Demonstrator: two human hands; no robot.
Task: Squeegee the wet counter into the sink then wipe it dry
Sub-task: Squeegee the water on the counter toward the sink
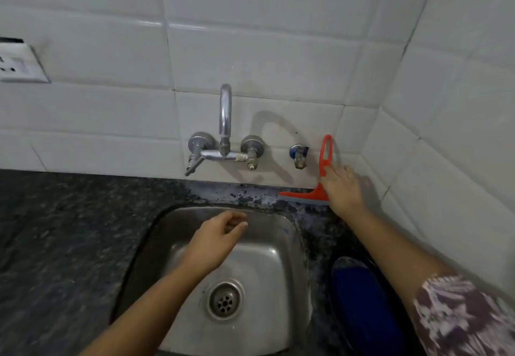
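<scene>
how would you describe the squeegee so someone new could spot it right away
Start at the steel sink and go to the counter strip behind its right corner, by the tiled wall. The squeegee stands there under the right hand; it is the only bright red thing, with a looped handle.

It is a home kitchen; a steel sink sits in a dark stone counter; white tiles cover the wall.

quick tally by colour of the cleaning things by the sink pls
Red: 1, the squeegee, upright against the wall tiles with the right hand on it
Blue: 1, the cloth on the counter right of the sink
Total: 2
</scene>
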